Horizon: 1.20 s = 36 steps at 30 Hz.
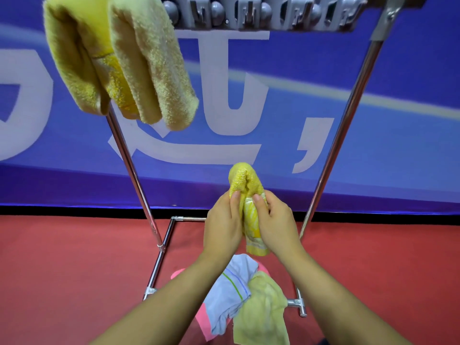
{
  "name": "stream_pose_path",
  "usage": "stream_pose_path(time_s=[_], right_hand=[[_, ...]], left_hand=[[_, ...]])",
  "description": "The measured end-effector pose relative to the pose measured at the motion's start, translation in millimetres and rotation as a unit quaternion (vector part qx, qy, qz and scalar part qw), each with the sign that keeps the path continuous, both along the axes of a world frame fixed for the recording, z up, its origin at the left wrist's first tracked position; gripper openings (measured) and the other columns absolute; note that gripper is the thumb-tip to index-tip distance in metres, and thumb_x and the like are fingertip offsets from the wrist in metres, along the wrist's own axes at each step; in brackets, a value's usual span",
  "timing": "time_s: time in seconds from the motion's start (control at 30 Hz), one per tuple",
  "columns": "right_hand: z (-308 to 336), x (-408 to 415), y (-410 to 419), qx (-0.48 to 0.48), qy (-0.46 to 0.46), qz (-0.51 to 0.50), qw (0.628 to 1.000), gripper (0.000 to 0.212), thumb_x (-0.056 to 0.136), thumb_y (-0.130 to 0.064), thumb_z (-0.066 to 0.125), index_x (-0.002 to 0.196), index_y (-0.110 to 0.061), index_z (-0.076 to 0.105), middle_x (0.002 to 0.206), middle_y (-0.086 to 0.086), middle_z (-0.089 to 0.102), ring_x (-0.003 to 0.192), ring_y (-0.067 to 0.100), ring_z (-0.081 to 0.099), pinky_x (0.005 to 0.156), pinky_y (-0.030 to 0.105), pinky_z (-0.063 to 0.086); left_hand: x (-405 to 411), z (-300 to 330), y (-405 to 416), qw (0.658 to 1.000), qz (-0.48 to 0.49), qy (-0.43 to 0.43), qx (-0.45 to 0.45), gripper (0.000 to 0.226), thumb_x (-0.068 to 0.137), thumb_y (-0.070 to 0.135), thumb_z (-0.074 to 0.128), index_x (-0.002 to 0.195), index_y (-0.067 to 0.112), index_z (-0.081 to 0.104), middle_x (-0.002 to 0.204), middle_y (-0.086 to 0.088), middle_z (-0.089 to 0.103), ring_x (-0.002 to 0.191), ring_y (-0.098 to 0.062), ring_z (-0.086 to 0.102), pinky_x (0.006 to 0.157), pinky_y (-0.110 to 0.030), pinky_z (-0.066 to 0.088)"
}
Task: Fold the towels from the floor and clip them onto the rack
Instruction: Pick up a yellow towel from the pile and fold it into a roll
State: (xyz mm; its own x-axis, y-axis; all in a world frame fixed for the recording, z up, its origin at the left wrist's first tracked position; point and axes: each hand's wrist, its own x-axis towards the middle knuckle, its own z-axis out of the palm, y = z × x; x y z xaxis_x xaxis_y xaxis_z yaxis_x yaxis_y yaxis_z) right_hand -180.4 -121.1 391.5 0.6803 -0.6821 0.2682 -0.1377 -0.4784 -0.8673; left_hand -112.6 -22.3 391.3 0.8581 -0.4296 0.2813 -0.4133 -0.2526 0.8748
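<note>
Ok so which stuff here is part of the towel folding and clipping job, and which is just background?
Part of the job:
yellow towel held in the left hand and right hand
hung yellow towel
row of grey clips
rack
pile of towels on the floor: white, pale yellow, pink

Just background:
blue banner
red floor
</note>
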Motion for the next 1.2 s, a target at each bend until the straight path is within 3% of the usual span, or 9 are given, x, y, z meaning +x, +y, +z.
stream_pose_path(time_s=[0.2, 0.3, 0.4, 0.67, 0.77, 0.87, 1.0, 1.1, 1.2], right_hand=[[78.5, 4.0, 9.2, -0.047, -0.054, -0.019, 0.997, 0.020, 0.104, -0.030, 0.050, 0.089, -0.022, 0.060, 0.065, -0.008, 0.055, 0.072, 0.028, 0.057, 0.068, 0.048, 0.049], [125.7, 5.8, 15.8, -0.072, -0.089, -0.027, 0.993, 0.018, 0.104, -0.029, 0.049, 0.109, -0.026, 0.066, 0.086, 0.000, 0.071, 0.086, 0.030, 0.064, 0.075, 0.046, 0.051], [168.1, 11.0, 21.0, -0.092, -0.111, -0.040, 0.989, 0.024, 0.104, -0.027, 0.048, 0.120, -0.026, 0.065, 0.101, 0.004, 0.074, 0.095, 0.029, 0.065, 0.077, 0.041, 0.050], [253.0, 37.1, 35.6, -0.153, -0.169, -0.028, 0.973, 0.026, 0.105, -0.031, 0.041, 0.121, -0.028, 0.062, 0.101, 0.004, 0.072, 0.096, 0.033, 0.063, 0.077, 0.047, 0.051], [268.0, 45.6, 36.8, -0.176, -0.173, -0.030, 0.969, 0.027, 0.105, -0.030, 0.040, 0.121, -0.026, 0.061, 0.100, 0.007, 0.071, 0.094, 0.036, 0.062, 0.073, 0.046, 0.050], [273.1, 56.2, 32.6, -0.189, -0.147, -0.042, 0.970, 0.026, 0.106, -0.031, 0.040, 0.122, -0.025, 0.061, 0.099, 0.010, 0.070, 0.094, 0.038, 0.061, 0.067, 0.041, 0.043], [265.7, 69.4, 25.8, -0.186, -0.092, -0.040, 0.977, 0.026, 0.106, -0.032, 0.038, 0.120, -0.025, 0.059, 0.099, 0.011, 0.069, 0.094, 0.039, 0.060, 0.071, 0.045, 0.049], [252.8, 75.5, 23.8, -0.181, -0.072, -0.034, 0.980, 0.026, 0.106, -0.030, 0.038, 0.120, -0.023, 0.059, 0.099, 0.012, 0.069, 0.095, 0.038, 0.060, 0.075, 0.047, 0.051], [237.2, 81.2, 22.6, -0.181, -0.071, -0.023, 0.981, 0.025, 0.107, -0.032, 0.038, 0.117, -0.024, 0.059, 0.096, 0.009, 0.069, 0.091, 0.037, 0.059, 0.071, 0.044, 0.049]], left_hand=[[3.1, 75.0, 8.6, 0.996, 0.053, -0.065, -0.012, 0.036, 0.109, 0.039, 0.032, 0.084, 0.022, 0.052, 0.068, 0.005, 0.054, 0.074, -0.032, 0.053, 0.063, -0.039, 0.024], [4.8, 115.7, 13.9, 0.992, 0.077, -0.081, -0.058, 0.038, 0.109, 0.040, 0.030, 0.090, 0.019, 0.055, 0.071, 0.003, 0.057, 0.074, -0.031, 0.053, 0.063, -0.039, 0.028], [7.4, 153.7, 19.0, 0.985, 0.098, -0.092, -0.104, 0.035, 0.109, 0.040, 0.029, 0.092, 0.022, 0.054, 0.078, 0.000, 0.059, 0.076, -0.028, 0.053, 0.063, -0.037, 0.028], [25.0, 236.7, 22.4, 0.964, 0.164, -0.099, -0.186, 0.037, 0.110, 0.037, 0.030, 0.091, 0.018, 0.055, 0.074, 0.008, 0.054, 0.073, -0.018, 0.051, 0.065, -0.031, 0.026], [31.2, 255.9, 19.9, 0.959, 0.184, -0.102, -0.188, 0.036, 0.111, 0.037, 0.028, 0.092, 0.019, 0.054, 0.076, 0.009, 0.053, 0.068, -0.008, 0.048, 0.064, -0.029, 0.023], [42.3, 261.3, 17.8, 0.960, 0.197, -0.116, -0.161, 0.038, 0.111, 0.038, 0.026, 0.096, 0.019, 0.055, 0.091, -0.003, 0.063, 0.080, -0.019, 0.051, 0.071, -0.031, 0.028], [64.3, 252.8, 12.1, 0.966, 0.213, -0.082, -0.119, 0.046, 0.110, 0.041, 0.023, 0.109, 0.013, 0.060, 0.112, -0.011, 0.065, 0.098, -0.030, 0.059, 0.077, -0.034, 0.033], [73.7, 243.6, 7.6, 0.973, 0.181, -0.062, -0.125, 0.045, 0.110, 0.040, 0.023, 0.106, 0.013, 0.059, 0.105, -0.008, 0.063, 0.096, -0.026, 0.058, 0.076, -0.033, 0.033], [75.1, 233.7, 8.1, 0.974, 0.075, -0.025, -0.210, 0.042, 0.110, 0.041, 0.026, 0.105, 0.016, 0.059, 0.095, 0.002, 0.061, 0.092, -0.013, 0.057, 0.079, -0.031, 0.037]])
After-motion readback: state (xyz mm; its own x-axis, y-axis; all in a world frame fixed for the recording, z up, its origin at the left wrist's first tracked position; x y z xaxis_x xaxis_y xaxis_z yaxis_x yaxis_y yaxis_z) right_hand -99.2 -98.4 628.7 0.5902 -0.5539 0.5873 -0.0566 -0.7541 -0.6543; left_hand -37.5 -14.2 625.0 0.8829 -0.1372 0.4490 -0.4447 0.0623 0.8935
